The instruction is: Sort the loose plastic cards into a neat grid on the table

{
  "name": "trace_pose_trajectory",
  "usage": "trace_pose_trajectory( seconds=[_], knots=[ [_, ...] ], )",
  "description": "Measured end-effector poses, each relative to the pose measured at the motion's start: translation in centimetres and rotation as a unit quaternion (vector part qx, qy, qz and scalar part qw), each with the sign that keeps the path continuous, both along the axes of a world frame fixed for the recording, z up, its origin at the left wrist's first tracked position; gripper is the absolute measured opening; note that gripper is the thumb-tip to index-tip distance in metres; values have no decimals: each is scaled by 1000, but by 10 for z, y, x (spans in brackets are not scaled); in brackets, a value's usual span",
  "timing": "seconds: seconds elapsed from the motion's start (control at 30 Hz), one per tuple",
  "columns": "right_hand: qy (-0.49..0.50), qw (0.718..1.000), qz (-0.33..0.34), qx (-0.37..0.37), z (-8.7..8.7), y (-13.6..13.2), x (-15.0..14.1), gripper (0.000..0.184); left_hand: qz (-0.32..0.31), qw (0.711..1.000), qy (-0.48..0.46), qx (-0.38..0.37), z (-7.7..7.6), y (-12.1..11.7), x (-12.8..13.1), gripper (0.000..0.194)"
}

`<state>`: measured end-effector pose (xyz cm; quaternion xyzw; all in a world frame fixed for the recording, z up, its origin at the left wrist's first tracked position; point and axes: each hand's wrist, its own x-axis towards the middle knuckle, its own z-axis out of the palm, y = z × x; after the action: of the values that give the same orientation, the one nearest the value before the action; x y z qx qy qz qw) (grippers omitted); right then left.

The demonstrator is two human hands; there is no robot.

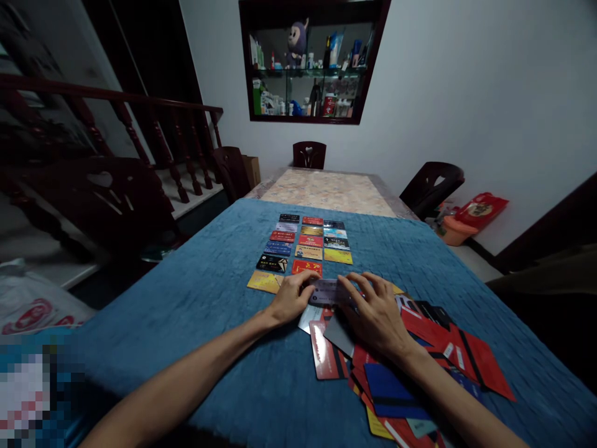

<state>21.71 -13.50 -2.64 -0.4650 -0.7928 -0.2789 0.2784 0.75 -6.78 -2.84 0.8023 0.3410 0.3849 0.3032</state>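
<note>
A pale silver-lilac card [325, 291] is held upright and slightly tilted between my two hands. My left hand [290, 297] pinches its left end with thumb and fingers. At its right end, my right hand [377, 311] has its fingers bent over the card; the thumb is hidden. Just beyond my hands lie cards in three columns, among them a red card [308, 267], a black card [272, 263] and a yellow card [263, 281] partly behind my left hand. Under and beside my right forearm spreads a loose pile of cards, with a blue card [396, 389] and red cards [482, 358].
A blue cloth [186, 298] covers the near part of the table, and the patterned tabletop [326, 186] shows beyond. Dark wooden chairs [431, 185] stand around it. Left is a railing [140, 134]; right, an orange basin [459, 230] and red bag [482, 208] sit on the floor.
</note>
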Motion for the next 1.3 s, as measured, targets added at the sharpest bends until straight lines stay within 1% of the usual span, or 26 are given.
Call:
trace_pose_trajectory(
  seconds=[0.1,0.3,0.6,0.77,1.07,1.17,1.3],
  knots=[
    [2,1000,-1,-1,0,0,1,38,-9,1000,10,22,-1,-1,-1,28],
    [13,1000,-9,-11,-5,2,6,45,-52,991,54,114,-5,-1,-5,43],
    [26,999,10,-26,-7,4,11,47,-67,978,90,179,-6,-2,-9,62],
    [33,998,26,-49,-7,5,13,49,-72,967,129,206,-5,0,-11,62],
    [52,994,50,-76,-7,7,17,50,-58,949,188,245,1,1,-12,58],
    [61,992,63,-92,-3,6,18,49,-55,946,204,245,4,0,-12,57],
    [63,990,75,-106,8,8,16,47,-42,941,226,251,12,2,-12,58]
  ],
)
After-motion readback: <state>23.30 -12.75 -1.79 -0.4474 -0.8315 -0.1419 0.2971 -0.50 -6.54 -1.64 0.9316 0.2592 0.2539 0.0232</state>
